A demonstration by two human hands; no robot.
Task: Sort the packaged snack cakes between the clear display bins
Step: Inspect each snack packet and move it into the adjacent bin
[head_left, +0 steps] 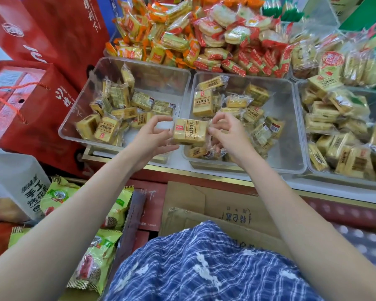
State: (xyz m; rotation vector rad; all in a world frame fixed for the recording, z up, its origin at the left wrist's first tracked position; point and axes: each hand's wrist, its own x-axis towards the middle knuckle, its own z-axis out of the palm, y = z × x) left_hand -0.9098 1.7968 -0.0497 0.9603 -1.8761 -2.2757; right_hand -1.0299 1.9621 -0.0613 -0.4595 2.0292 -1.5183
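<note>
A: Going left to right. Left bin (74,118), centre-left of frame, is sitting part full of yellow cakes. Left hand (154,135) is pinching the clear end flap of the held snack cake (190,131).

B: Right hand (224,131)?

A: Its fingers are curling and nipping the wrapper's other end. The cake is hanging between both hands at mid-frame, over the gap where the left bin and middle bin (291,148) are meeting.

B: Risks?

A: Both grips are only catching thin film, not the cake body, so it is likely slipping if one pinch loosens, dropping into the wrong bin or the gap. Right bin (300,118) is looking nearly full.
</note>
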